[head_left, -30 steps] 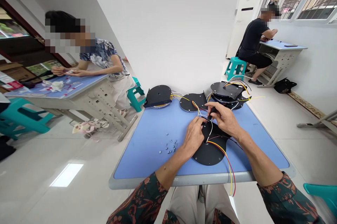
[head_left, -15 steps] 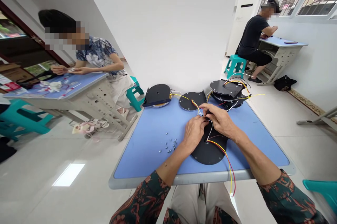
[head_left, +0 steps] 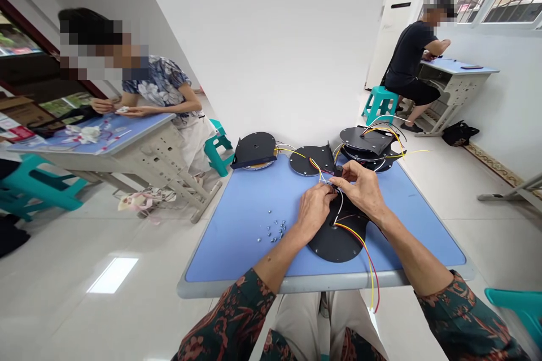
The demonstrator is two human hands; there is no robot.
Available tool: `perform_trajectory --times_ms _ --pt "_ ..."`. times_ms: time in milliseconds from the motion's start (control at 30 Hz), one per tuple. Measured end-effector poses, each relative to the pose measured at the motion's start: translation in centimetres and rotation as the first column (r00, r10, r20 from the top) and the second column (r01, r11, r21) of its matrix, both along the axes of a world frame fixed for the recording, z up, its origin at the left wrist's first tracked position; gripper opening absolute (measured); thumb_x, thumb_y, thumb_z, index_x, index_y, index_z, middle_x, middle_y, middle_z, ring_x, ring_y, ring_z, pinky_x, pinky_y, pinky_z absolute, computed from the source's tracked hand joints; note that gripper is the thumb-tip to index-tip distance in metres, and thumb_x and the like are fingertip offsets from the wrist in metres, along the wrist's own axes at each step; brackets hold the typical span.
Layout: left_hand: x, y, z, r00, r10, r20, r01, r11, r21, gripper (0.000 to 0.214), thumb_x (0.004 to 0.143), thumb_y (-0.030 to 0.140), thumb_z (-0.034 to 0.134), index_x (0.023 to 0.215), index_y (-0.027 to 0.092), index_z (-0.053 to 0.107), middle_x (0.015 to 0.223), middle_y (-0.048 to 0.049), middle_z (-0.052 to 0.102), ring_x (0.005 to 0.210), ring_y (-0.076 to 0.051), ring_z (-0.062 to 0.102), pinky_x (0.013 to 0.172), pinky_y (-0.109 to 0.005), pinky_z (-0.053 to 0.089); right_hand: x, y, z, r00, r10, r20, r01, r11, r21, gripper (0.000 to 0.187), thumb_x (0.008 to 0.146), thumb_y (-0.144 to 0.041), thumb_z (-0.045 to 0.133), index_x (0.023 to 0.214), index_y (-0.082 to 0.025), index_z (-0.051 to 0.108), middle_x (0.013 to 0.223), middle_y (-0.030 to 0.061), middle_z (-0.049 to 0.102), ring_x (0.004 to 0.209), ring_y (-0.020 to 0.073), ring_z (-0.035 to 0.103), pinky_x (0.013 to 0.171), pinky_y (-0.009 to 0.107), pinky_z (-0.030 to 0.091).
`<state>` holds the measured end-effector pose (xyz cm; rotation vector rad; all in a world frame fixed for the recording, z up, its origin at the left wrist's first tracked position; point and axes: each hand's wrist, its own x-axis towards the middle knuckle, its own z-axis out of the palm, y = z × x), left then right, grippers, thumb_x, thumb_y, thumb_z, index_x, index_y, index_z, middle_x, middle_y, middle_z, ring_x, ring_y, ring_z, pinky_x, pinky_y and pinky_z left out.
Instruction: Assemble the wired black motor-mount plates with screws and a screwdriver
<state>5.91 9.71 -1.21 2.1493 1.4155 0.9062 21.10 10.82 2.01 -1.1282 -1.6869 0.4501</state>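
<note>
A black round plate [head_left: 336, 239] with yellow, red and white wires lies on the blue table [head_left: 254, 248] in front of me. My left hand [head_left: 314, 208] pinches the thin wires just above the plate's far edge. My right hand [head_left: 359, 187] is closed round a small black cylindrical part [head_left: 338, 171] where the wires meet. The two hands touch. A yellow and a red wire [head_left: 369, 270] trail off the table's near edge.
Several small metal screws [head_left: 273, 230] lie left of my hands. More black plates sit at the far edge: one [head_left: 253, 150], one [head_left: 307, 161], and a stack [head_left: 370, 146]. A person sits at a desk [head_left: 105, 138] on the left, another at a desk [head_left: 455, 70] far right.
Both hands have lifted slightly and shifted toward the far side of the plate. The small black part now shows above my right fingers.
</note>
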Motion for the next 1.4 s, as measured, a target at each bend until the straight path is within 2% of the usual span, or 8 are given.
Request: perform_trajectory --times_ms 133,300,433,533,733,933,1133,1400 --pt "0.0 0.0 0.0 1.000 -0.015 -0.012 0.015 1.000 -0.011 0.016 0.096 0.014 0.059 0.097 0.021 0.074 0.107 -0.0047 0.076 0.100 -0.020 0.070 0.088 -0.029 0.052 0.5 0.1 0.2 0.981 0.195 -0.014 -0.195 0.980 -0.041 0.015 0.085 -0.034 0.069 0.081 -0.020 0.063 0.074 0.0007 0.066 0.070 0.0168 0.060 0.069 0.032 0.048" --pt "0.0 0.1 -0.1 1.000 0.003 -0.008 -0.003 1.000 -0.003 0.008 0.093 0.016 0.066 0.091 0.018 0.073 0.102 -0.0053 0.075 0.095 -0.020 0.069 0.085 -0.028 0.051 0.9 0.2 0.6 0.895 0.433 -0.112 -0.444 0.889 -0.115 0.025 0.094 -0.042 0.058 0.091 -0.019 0.066 0.083 0.0029 0.068 0.078 0.0180 0.063 0.074 0.032 0.051" --pt "0.0 0.1 -0.1 0.999 0.033 -0.021 -0.033 0.999 -0.004 0.010 0.095 0.017 0.063 0.093 0.018 0.072 0.099 -0.0055 0.074 0.090 -0.020 0.068 0.080 -0.029 0.050 0.6 -0.1 1.0 0.940 0.337 0.051 -0.338 0.941 0.004 0.031 0.093 -0.049 0.062 0.106 -0.021 0.068 0.095 0.0047 0.069 0.081 0.0180 0.060 0.076 0.033 0.049" --pt "0.1 0.1 -0.1 0.998 0.042 -0.044 -0.042 0.999 -0.007 0.013 0.097 0.020 0.060 0.093 0.018 0.073 0.101 -0.0064 0.074 0.090 -0.021 0.069 0.079 -0.029 0.050 0.3 -0.2 0.8 0.967 0.215 0.136 -0.224 0.973 0.055 0.029 0.086 -0.047 0.073 0.099 -0.021 0.066 0.086 0.0024 0.065 0.074 0.0169 0.057 0.070 0.031 0.047" --pt "0.1 0.3 -0.2 0.999 0.018 -0.034 -0.019 1.000 -0.010 0.009 0.094 0.018 0.065 0.094 0.020 0.074 0.100 -0.0044 0.075 0.090 -0.020 0.068 0.082 -0.028 0.050 -0.3 -0.1 -0.5 0.999 0.037 -0.015 -0.036 0.999 0.018 0.030 0.080 -0.039 0.077 0.094 -0.023 0.057 0.072 -0.0034 0.059 0.066 0.0155 0.055 0.064 0.030 0.046" --pt "0.0 0.3 -0.4 1.000 -0.004 0.023 0.004 1.000 -0.009 0.007 0.093 0.017 0.065 0.089 0.019 0.071 0.097 -0.0032 0.074 0.089 -0.018 0.067 0.082 -0.028 0.051 0.2 0.0 -0.3 0.976 0.165 -0.143 -0.175 0.983 -0.057 0.021 0.079 -0.035 0.077 0.083 -0.021 0.062 0.077 -0.0009 0.064 0.071 0.0158 0.059 0.070 0.032 0.050" --pt "-0.2 0.3 -0.5 0.998 -0.049 0.046 0.049 0.999 0.007 0.011 0.092 0.012 0.063 0.094 0.020 0.070 0.099 -0.0029 0.075 0.093 -0.019 0.069 0.087 -0.029 0.052 1.3 0.4 0.3 0.902 0.355 -0.244 -0.395 0.908 -0.140 0.026 0.085 -0.043 0.071 0.096 -0.019 0.071 0.086 0.0032 0.071 0.079 0.0182 0.066 0.074 0.034 0.054" --pt "-0.1 0.5 -0.6 0.998 -0.044 0.044 0.043 0.998 0.038 0.012 0.093 0.010 0.059 0.091 0.019 0.068 0.098 -0.0039 0.074 0.094 -0.019 0.068 0.087 -0.029 0.051 0.6 0.0 0.4 0.980 0.166 -0.105 -0.167 0.986 0.002 0.028 0.080 -0.041 0.078 0.100 -0.022 0.071 0.092 0.0020 0.071 0.075 0.0157 0.061 0.073 0.032 0.054"
